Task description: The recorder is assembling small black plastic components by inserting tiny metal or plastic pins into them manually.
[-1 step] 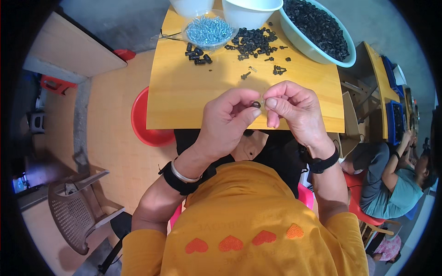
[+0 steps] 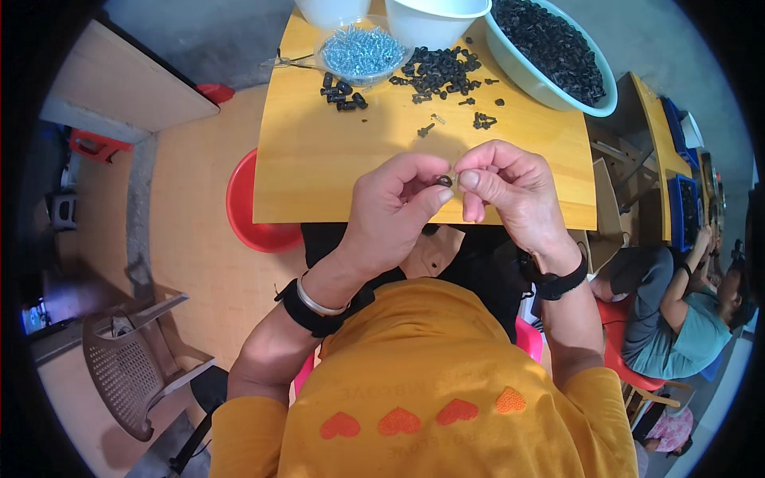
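Observation:
Over the near edge of the wooden table (image 2: 311,183), my two hands meet almost fingertip to fingertip. Between the thumb and forefinger of my left hand (image 2: 386,211) is a small black plastic part (image 2: 444,181) with a round opening. My right hand (image 2: 518,191) pinches a tiny, thin metal piece, apparently a spring (image 2: 454,179), close beside that opening; the fingers hide most of it. Farther up the table lie a loose spring (image 2: 437,119), a few black stemmed pieces (image 2: 484,121) and a pile of small black parts (image 2: 438,73).
A clear bowl of springs (image 2: 362,52), white tubs (image 2: 434,24) and a large pale basin of black parts (image 2: 550,56) stand at the back. Black cylinders (image 2: 343,94) lie at left. A red basin (image 2: 247,211) is below the left edge. Another person (image 2: 677,319) sits at right.

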`<state>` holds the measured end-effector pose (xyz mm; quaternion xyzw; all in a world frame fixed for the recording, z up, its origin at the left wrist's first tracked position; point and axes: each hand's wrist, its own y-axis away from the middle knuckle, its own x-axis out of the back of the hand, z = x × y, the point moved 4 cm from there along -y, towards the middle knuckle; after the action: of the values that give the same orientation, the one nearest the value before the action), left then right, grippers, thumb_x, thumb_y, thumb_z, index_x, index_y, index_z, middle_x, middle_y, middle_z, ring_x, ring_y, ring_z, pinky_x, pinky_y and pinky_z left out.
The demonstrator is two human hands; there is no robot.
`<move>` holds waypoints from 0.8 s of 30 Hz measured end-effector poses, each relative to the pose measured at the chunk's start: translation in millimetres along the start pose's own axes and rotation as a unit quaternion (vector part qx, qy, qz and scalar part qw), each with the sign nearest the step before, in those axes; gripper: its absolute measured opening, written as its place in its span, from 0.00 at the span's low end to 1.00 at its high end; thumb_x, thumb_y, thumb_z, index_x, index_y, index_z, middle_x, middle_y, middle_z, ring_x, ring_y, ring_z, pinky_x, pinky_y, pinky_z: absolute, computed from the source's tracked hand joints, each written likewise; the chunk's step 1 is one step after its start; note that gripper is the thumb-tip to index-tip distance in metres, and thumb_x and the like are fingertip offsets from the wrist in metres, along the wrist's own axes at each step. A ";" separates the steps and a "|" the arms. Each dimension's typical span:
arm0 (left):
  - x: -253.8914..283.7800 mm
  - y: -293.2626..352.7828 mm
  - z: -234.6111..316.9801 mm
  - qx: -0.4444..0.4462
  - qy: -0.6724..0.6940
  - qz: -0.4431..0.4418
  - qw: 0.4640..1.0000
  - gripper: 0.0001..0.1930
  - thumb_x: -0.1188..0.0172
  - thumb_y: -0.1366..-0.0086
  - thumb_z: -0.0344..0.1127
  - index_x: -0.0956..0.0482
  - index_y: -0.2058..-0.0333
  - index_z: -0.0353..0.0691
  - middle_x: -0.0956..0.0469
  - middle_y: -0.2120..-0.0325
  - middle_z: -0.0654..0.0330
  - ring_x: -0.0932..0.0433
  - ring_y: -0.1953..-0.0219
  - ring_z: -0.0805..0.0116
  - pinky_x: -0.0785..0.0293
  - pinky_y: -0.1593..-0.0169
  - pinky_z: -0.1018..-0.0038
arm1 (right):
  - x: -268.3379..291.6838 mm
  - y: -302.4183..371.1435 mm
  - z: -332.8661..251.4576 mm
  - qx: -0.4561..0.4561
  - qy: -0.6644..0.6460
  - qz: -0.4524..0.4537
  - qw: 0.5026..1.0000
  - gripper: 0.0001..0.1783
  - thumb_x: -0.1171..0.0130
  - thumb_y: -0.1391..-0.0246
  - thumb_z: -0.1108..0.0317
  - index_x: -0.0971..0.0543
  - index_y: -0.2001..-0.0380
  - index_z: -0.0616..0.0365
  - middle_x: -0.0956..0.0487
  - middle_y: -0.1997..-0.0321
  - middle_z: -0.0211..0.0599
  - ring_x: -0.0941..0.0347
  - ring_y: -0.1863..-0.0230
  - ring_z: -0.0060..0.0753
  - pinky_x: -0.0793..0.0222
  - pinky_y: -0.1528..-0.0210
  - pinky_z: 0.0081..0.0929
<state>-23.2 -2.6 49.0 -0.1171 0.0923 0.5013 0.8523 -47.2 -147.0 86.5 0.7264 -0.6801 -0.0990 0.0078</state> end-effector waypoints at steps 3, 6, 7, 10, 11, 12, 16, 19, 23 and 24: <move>1.2 -0.8 -2.6 0.012 -0.034 -0.022 0.999 0.10 0.42 0.43 0.28 0.28 0.62 0.34 0.27 0.70 0.67 0.30 0.68 0.82 0.33 0.63 0.84 | -1.3 -3.9 1.2 -0.022 0.056 -0.015 0.998 0.05 0.46 0.49 0.73 0.25 0.70 0.63 0.27 0.81 0.28 0.33 0.83 0.16 0.38 0.80 0.13; 2.3 -0.1 -7.3 0.022 -0.043 -0.016 0.999 0.08 0.42 0.43 0.28 0.28 0.64 0.34 0.27 0.71 0.67 0.30 0.68 0.82 0.33 0.63 0.84 | -3.0 -5.9 -1.3 -0.040 0.110 -0.027 0.993 0.05 0.45 0.49 0.72 0.25 0.71 0.63 0.28 0.82 0.27 0.34 0.83 0.14 0.39 0.81 0.12; 2.9 0.2 -9.8 0.014 -0.034 -0.003 0.999 0.07 0.42 0.44 0.27 0.28 0.66 0.34 0.27 0.73 0.66 0.30 0.71 0.82 0.32 0.66 0.84 | -3.8 -6.7 -2.3 -0.046 0.146 -0.034 0.988 0.05 0.45 0.49 0.72 0.24 0.71 0.62 0.28 0.82 0.26 0.34 0.83 0.14 0.39 0.82 0.12; 5.8 -2.4 -12.9 -0.001 -0.036 0.010 0.999 0.05 0.42 0.46 0.26 0.27 0.69 0.33 0.28 0.76 0.65 0.30 0.75 0.82 0.31 0.70 0.83 | -2.7 -13.4 -0.8 -0.066 0.160 -0.064 0.983 0.05 0.44 0.49 0.71 0.25 0.71 0.62 0.27 0.81 0.27 0.33 0.83 0.14 0.40 0.82 0.11; 6.8 -4.0 -13.6 -0.006 -0.048 0.012 0.999 0.05 0.41 0.47 0.26 0.26 0.70 0.34 0.28 0.77 0.65 0.30 0.75 0.81 0.32 0.71 0.83 | -1.2 -15.7 0.3 -0.065 0.161 -0.064 0.983 0.05 0.44 0.49 0.71 0.25 0.71 0.62 0.27 0.81 0.27 0.33 0.83 0.14 0.40 0.82 0.11; 7.1 -4.2 -14.2 -0.006 -0.048 0.012 0.999 0.05 0.41 0.47 0.26 0.26 0.70 0.34 0.28 0.77 0.65 0.30 0.75 0.81 0.32 0.71 0.83 | -0.9 -16.4 3.4 -0.078 0.127 -0.064 0.987 0.05 0.44 0.49 0.71 0.25 0.71 0.62 0.27 0.81 0.27 0.33 0.83 0.14 0.40 0.82 0.11; 7.3 -5.5 -10.5 -0.043 -0.132 0.002 0.990 0.05 0.41 0.49 0.26 0.26 0.72 0.35 0.29 0.79 0.62 0.29 0.77 0.77 0.32 0.72 0.81 | 1.3 -18.0 18.7 -0.108 0.012 -0.066 0.992 0.04 0.43 0.50 0.72 0.27 0.73 0.60 0.27 0.80 0.27 0.33 0.84 0.14 0.41 0.83 0.11; 6.3 -5.9 -9.9 -0.061 -0.154 -0.001 0.986 0.04 0.42 0.50 0.25 0.26 0.73 0.36 0.30 0.79 0.61 0.29 0.78 0.75 0.33 0.73 0.80 | 2.2 -15.0 33.9 -0.121 -0.067 -0.056 0.989 0.06 0.42 0.51 0.71 0.29 0.71 0.58 0.27 0.79 0.28 0.33 0.84 0.16 0.42 0.84 0.11; 3.6 -7.1 -4.6 -0.116 -0.163 0.004 0.980 0.04 0.42 0.50 0.25 0.26 0.73 0.36 0.30 0.80 0.61 0.29 0.79 0.73 0.34 0.75 0.78 | -3.6 -5.7 53.7 -0.177 -0.245 -0.038 0.952 0.12 0.43 0.50 0.69 0.31 0.64 0.59 0.27 0.74 0.31 0.30 0.82 0.22 0.33 0.80 0.14; 3.9 -7.8 -6.3 -0.116 -0.162 0.002 0.980 0.04 0.42 0.50 0.25 0.26 0.73 0.36 0.30 0.80 0.61 0.29 0.79 0.73 0.34 0.75 0.78 | -4.6 -3.6 54.6 -0.176 -0.246 -0.036 0.953 0.12 0.43 0.50 0.69 0.31 0.64 0.59 0.27 0.74 0.31 0.30 0.82 0.22 0.33 0.80 0.14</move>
<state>-14.7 -4.8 42.7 -0.1322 -0.1061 0.5222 0.8358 -52.3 -135.5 33.1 0.6910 -0.6059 -0.3927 -0.0355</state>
